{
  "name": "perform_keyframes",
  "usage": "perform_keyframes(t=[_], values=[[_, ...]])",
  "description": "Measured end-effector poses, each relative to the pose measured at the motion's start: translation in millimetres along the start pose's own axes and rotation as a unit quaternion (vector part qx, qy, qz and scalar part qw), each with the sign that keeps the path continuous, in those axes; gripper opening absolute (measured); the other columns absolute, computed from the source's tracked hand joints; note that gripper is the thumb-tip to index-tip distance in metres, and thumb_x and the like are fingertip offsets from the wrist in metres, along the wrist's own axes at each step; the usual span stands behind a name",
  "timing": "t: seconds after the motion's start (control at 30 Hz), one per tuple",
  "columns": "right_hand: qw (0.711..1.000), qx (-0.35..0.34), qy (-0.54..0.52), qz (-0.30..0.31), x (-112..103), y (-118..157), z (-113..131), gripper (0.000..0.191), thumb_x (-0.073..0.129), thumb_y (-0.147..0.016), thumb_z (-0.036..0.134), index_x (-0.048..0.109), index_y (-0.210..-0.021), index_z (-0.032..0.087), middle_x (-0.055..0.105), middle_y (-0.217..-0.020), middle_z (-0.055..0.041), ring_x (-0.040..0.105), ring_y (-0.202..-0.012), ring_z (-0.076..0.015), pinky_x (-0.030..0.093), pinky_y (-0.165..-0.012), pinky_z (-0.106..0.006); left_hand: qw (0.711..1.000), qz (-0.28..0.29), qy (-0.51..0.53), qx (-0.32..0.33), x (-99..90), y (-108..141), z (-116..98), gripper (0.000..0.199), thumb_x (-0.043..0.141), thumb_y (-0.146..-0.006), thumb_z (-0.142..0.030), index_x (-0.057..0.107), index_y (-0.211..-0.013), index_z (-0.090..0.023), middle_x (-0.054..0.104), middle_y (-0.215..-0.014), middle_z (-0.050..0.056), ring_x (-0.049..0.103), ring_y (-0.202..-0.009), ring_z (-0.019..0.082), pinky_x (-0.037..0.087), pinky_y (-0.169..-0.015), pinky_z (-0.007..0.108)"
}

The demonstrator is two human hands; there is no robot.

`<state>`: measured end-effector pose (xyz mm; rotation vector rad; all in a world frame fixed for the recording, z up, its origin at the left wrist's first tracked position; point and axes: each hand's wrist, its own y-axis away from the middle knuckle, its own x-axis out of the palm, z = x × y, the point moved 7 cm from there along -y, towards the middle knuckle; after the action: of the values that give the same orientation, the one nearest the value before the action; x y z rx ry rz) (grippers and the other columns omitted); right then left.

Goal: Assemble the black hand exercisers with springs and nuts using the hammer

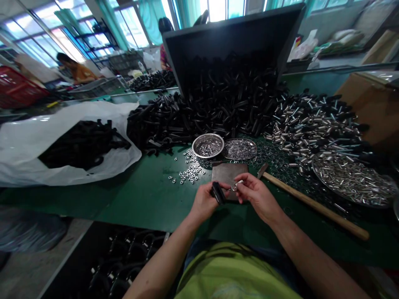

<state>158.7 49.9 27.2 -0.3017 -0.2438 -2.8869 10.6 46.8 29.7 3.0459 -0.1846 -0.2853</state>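
My left hand [202, 202] is closed around a black plastic part [218, 193], held just above the green bench. Between the fingertips of my right hand [257, 196] is a small shiny metal coil spring [237, 185], close to the end of the black part. Whether the two pieces touch, I cannot tell. Beneath both hands lies a flat grey metal plate [227, 169]. A hammer [311, 203] with a wooden handle rests right of my right hand, its head near the plate's corner.
Small metal nuts [190, 171] lie scattered left of a steel bowl [208, 145] and a shallow dish [240, 148] of small parts. Black parts [230, 108] spill from a tipped bin [230, 41]. A white sack [68, 112], springs with bolts [318, 124] and a cardboard box [370, 104] flank them.
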Motion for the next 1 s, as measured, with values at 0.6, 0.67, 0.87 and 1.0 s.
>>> perform_keyframes(t=[0.6,0.67,0.87,1.0], values=[[0.926,-0.142,0.345,-0.056,1,7,49,0.015,0.058,-0.078,0.022,0.066,-0.091,0.026,0.07,-0.09,-0.0015,0.064,-0.084,-0.02,0.048,-0.078,-0.033,0.885,0.093,0.385,-0.245,75.1,-2,44,0.033,0.078,-0.056,-0.023,0.056,-0.079,-0.016,0.04,-0.058,-0.007,0.033,-0.047,0.002,0.023,-0.041,0.012],[0.917,-0.138,0.371,-0.05,4,5,48,0.016,0.057,-0.079,0.02,0.066,-0.09,0.026,0.069,-0.091,-0.0009,0.063,-0.086,-0.0194,0.047,-0.078,-0.032,0.905,0.105,0.344,-0.228,73.3,-3,40,0.032,0.077,-0.057,-0.025,0.056,-0.08,-0.016,0.041,-0.059,-0.007,0.034,-0.048,0.003,0.024,-0.042,0.013],[0.937,-0.089,0.322,-0.099,-13,1,27,0.016,0.058,-0.08,0.024,0.063,-0.094,0.024,0.067,-0.085,-0.001,0.063,-0.079,-0.0167,0.047,-0.074,-0.03,0.94,0.173,0.187,-0.225,71.1,6,37,0.035,0.074,-0.064,-0.037,0.055,-0.085,-0.017,0.041,-0.056,-0.007,0.035,-0.045,0.005,0.025,-0.041,0.017],[0.935,-0.057,0.33,-0.117,-57,27,10,0.025,0.06,-0.08,0.029,0.058,-0.104,0.023,0.066,-0.086,-0.0014,0.062,-0.08,-0.017,0.047,-0.074,-0.031,0.914,0.217,0.256,-0.228,66.9,11,35,0.033,0.067,-0.072,-0.046,0.051,-0.08,-0.018,0.038,-0.056,-0.007,0.032,-0.045,0.004,0.021,-0.04,0.016]])
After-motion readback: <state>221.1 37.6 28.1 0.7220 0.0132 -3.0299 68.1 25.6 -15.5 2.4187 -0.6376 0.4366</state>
